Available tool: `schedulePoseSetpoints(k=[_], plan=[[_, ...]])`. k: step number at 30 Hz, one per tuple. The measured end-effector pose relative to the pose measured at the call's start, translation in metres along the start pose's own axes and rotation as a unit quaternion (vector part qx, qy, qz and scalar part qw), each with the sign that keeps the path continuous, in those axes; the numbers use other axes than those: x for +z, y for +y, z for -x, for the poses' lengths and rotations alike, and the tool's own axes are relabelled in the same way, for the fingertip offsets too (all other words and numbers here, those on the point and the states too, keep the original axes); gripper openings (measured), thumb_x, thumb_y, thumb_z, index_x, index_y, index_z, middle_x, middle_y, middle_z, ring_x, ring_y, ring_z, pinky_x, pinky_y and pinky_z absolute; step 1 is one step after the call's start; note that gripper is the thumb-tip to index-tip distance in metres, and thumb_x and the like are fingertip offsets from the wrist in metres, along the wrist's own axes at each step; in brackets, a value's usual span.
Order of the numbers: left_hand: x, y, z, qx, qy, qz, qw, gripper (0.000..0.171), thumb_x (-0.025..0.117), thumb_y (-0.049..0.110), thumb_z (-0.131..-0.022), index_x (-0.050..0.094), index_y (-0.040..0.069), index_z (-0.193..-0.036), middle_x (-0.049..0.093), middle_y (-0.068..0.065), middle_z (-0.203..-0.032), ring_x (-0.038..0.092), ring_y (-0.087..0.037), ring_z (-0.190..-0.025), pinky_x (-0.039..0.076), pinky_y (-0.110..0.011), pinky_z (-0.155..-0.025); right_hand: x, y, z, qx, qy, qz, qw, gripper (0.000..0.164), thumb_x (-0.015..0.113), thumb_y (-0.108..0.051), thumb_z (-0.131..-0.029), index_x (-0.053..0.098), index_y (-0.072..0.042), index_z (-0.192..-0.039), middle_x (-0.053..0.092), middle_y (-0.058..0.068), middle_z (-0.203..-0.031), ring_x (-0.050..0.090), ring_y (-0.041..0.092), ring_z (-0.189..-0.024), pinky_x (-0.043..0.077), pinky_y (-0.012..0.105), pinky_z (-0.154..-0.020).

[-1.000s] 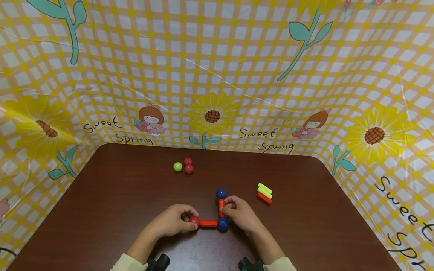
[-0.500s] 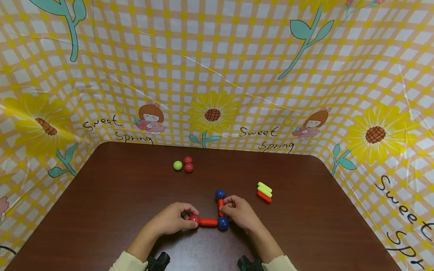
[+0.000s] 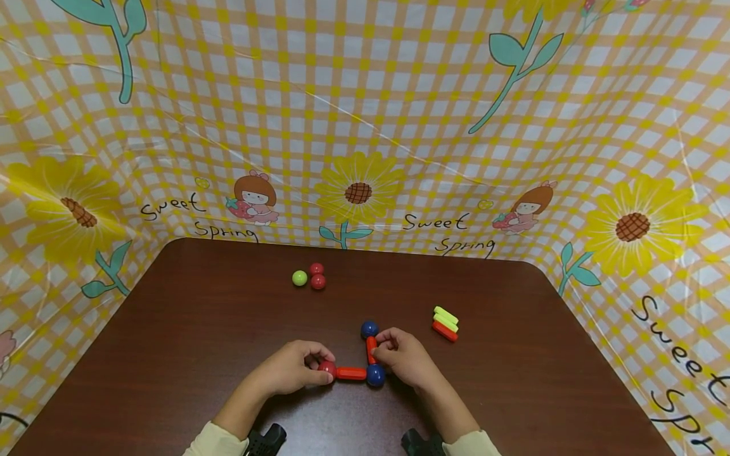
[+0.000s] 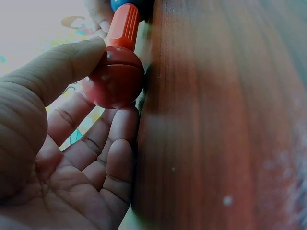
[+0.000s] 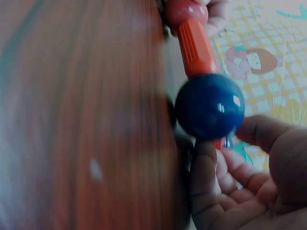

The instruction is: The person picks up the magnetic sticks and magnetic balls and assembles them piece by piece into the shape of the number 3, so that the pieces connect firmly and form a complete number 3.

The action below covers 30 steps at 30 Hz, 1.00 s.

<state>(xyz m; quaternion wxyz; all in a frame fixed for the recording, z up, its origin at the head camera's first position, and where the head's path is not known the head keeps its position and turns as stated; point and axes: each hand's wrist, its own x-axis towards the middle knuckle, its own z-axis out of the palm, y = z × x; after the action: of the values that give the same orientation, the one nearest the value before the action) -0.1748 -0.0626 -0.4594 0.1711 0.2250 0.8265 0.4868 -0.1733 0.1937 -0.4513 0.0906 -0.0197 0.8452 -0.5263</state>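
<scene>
Cloth (image 3: 365, 95) in yellow and tan checks, printed with sunflowers, stands around the far, left and right sides of your dark brown table (image 3: 171, 329). Your left hand (image 3: 293, 369) and right hand (image 3: 406, 359) are over the near middle, with the L-shape (image 3: 358, 374) between them. It has three glossy balls and two bright red rods: a dark blue corner ball (image 3: 375, 375), a blue end ball (image 3: 369, 329) on its far side and a red ball (image 3: 327, 368) at its left end. The cross rod (image 3: 345, 373), grooved lengthwise, joins the red ball to the corner ball; the side rod (image 3: 372, 348) runs from the corner ball to the end ball.

Your left thumb and fingers are narrowed on the red ball, the thumb touching it close to the cross rod. Your right thumb and fingers pinch the side rod, reaching it from the right; the corner ball hides part of that grip in the right wrist view. You cannot tell whether the L-shape touches the table.

Farther right, two yellow rods (image 3: 445, 315) lie side by side, with a loose red rod (image 3: 445, 331) nearest you. Smallest, at the far middle, a green ball (image 3: 299, 278) sits just left of two more red balls (image 3: 318, 282), well apart from your hands.
</scene>
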Motion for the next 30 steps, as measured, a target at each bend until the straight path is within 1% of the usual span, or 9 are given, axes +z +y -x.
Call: schedulePoseSetpoints(k=[4,7,11,18,21,25,30], plan=[[0.0,0.0,0.0,0.002,0.001,-0.002,1.0,0.018,0.081,0.016,-0.083,0.072,0.015,-0.099,0.058,0.004,-0.08,0.051,-0.014,-0.075,0.041,-0.026,-0.062,-0.013,0.002,-0.001,-0.023,0.003,0.04,0.999,0.021,0.07,-0.008,-0.091,0.063,-0.001,-0.109,0.062,0.004,-0.087,0.058,0.018,-0.073,0.05,0.031,-0.063],[0.001,-0.001,0.0,0.002,0.002,-0.005,1.0,0.018,0.081,0.016,-0.083,0.072,0.015,-0.099,0.058,0.004,-0.08,0.052,-0.014,-0.075,0.041,-0.026,-0.062,-0.027,0.004,-0.001,-0.03,0.029,0.064,0.997,0.021,0.07,-0.008,-0.092,0.063,-0.002,-0.111,0.063,0.003,-0.088,0.058,0.018,-0.073,0.049,0.03,-0.063],[0.002,-0.001,0.0,0.003,0.004,-0.007,1.0,0.018,0.081,0.017,-0.083,0.072,0.016,-0.099,0.058,0.004,-0.08,0.052,-0.014,-0.076,0.04,-0.026,-0.063,-0.046,0.007,0.0,-0.029,0.069,0.094,0.993,0.023,0.071,-0.01,-0.092,0.064,-0.003,-0.113,0.062,0.004,-0.091,0.056,0.017,-0.074,0.048,0.029,-0.063],[0.001,0.0,0.001,0.0,0.006,-0.005,1.0,0.018,0.081,0.017,-0.083,0.072,0.016,-0.098,0.058,0.004,-0.081,0.052,-0.015,-0.077,0.041,-0.027,-0.063,-0.077,0.017,0.001,-0.036,0.11,0.139,0.984,0.025,0.068,-0.014,-0.094,0.062,-0.003,-0.116,0.062,0.007,-0.098,0.057,0.021,-0.08,0.048,0.029,-0.06],[0.001,0.001,0.001,-0.002,0.006,-0.004,1.0,0.018,0.081,0.017,-0.083,0.072,0.016,-0.098,0.058,0.004,-0.082,0.052,-0.015,-0.077,0.041,-0.027,-0.063,-0.086,0.02,0.002,-0.043,0.128,0.158,0.978,0.025,0.068,-0.014,-0.094,0.062,-0.003,-0.115,0.062,0.007,-0.099,0.058,0.023,-0.085,0.047,0.03,-0.063],[0.0,0.001,0.001,0.0,0.004,-0.005,1.0,0.017,0.081,0.017,-0.083,0.072,0.016,-0.097,0.058,0.004,-0.082,0.052,-0.015,-0.077,0.041,-0.027,-0.062,-0.095,0.023,0.004,-0.048,0.15,0.19,0.969,0.024,0.069,-0.014,-0.093,0.063,-0.002,-0.113,0.064,0.006,-0.097,0.059,0.023,-0.086,0.045,0.033,-0.069],[0.0,0.001,0.001,0.002,0.002,-0.006,1.0,0.017,0.081,0.017,-0.084,0.072,0.016,-0.098,0.059,0.004,-0.082,0.052,-0.015,-0.077,0.041,-0.027,-0.063,-0.102,0.026,0.006,-0.042,0.156,0.213,0.964,0.024,0.069,-0.012,-0.092,0.063,-0.002,-0.113,0.065,0.008,-0.098,0.058,0.024,-0.087,0.045,0.035,-0.071]])
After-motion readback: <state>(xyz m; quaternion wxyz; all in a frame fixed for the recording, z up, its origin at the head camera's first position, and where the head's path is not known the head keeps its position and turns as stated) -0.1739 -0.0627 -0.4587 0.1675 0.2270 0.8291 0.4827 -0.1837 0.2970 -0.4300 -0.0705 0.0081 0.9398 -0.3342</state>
